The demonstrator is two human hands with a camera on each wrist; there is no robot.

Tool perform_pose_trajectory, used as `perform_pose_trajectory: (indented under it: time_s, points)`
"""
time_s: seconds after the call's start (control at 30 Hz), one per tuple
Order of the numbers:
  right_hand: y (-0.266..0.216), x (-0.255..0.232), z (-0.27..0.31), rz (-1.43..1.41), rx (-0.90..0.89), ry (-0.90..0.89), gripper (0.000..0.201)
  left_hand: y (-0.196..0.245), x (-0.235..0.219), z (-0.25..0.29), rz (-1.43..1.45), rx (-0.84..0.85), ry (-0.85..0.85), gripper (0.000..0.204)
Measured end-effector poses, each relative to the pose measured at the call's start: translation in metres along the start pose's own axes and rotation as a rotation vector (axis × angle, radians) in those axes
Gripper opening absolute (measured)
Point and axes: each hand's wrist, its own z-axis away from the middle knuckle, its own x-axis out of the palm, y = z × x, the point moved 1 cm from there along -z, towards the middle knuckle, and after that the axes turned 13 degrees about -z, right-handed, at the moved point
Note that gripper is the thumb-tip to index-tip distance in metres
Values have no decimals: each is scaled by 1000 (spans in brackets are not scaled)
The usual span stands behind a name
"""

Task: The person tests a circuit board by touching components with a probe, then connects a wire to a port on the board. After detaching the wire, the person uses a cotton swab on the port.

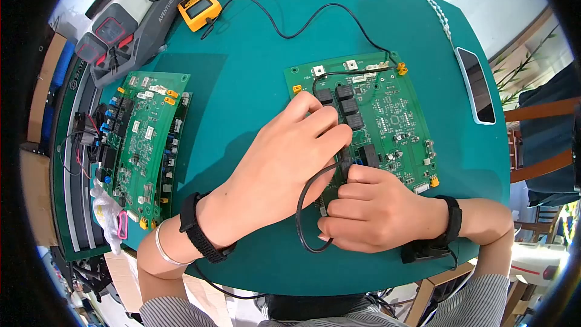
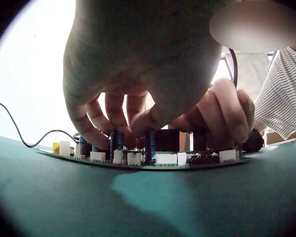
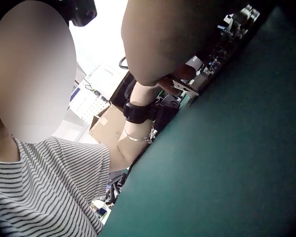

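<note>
A green circuit board (image 1: 417, 127) lies on the table, crowded with black blocks and small connectors. Over its near left part my left hand (image 1: 272, 160) bends its fingers and thumb down onto the black cable (image 1: 298, 209); the fingertips are hidden from above. In the left wrist view those fingertips (image 2: 96, 140) reach among the blue cylindrical capacitors (image 2: 150, 147). The curled fingers of my right hand (image 1: 381, 209) grip the cable at the board's near edge. Between the two hands the cable bows out in a loop.
A yellow meter (image 1: 200, 9) at the back left joins the cable. Left of me stand more green boards (image 1: 145, 139) beside a grey tool case (image 1: 142, 36). A phone (image 1: 475, 85) with a beaded strap lies at the right edge of the green table (image 1: 254, 72).
</note>
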Motion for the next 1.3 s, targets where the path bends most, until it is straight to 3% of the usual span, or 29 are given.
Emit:
perform_pose_trajectory:
  time_s: [0.67,0.73,0.93,1.07,1.13,1.3]
  points:
    - [0,3,2,27,-6,20,17,-1,2,0,4,-1,22,47]
    - [2,3,2,-120,26,126,17,-1,4,0,0,1,46,46]
    - [3,-2,0,-92,13,34,19,0,3,0,-15,-4,25,46]
    - [3,-5,-1,-129,18,46,18,0,2,-1,-26,-11,6,45]
    - [6,-4,2,-245,73,156,17,0,6,-1,-59,-4,39,44]
    - [5,-3,2,-261,91,136,16,2,2,-2,-67,-12,15,44]
